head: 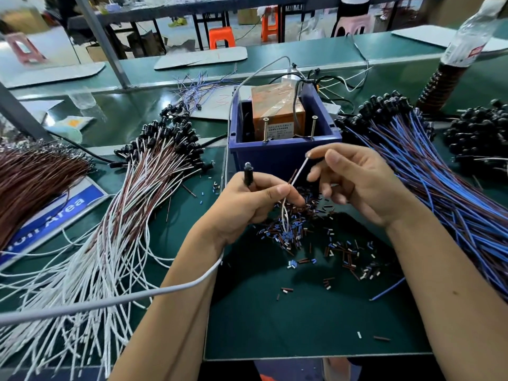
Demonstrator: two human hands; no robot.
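While both forearms reached in from the bottom edge over the dark green bench mat [302, 320], the left hand [255, 204] sat palm inward with its fingers curled round a small black cylindrical lamp holder [248, 176], which stood upright out of the top of the fist. The thumb and forefinger of that hand pinched the thin white lead wire [298, 171] that ran from the holder. The wire slanted up and to the right to the right hand [357, 185], whose thumb and forefinger nipped its bare tip while the other fingers hung loosely bent below. A short brown lead seemed to lie alongside the white one near the left thumb, though it was too fine to be sure. The wire was held in the air just in front of a dark blue plastic bin [283, 155] that contained an orange wrapped block [277, 111]. Beneath the hands lay a scatter of cut brown, blue and white insulation bits [297, 229]. A fan of white and brown wired holders [123, 215] lay to the left, and a fan of blue wired holders [439, 182] lay to the right. A grey cable [137, 296] crossed under the left forearm.
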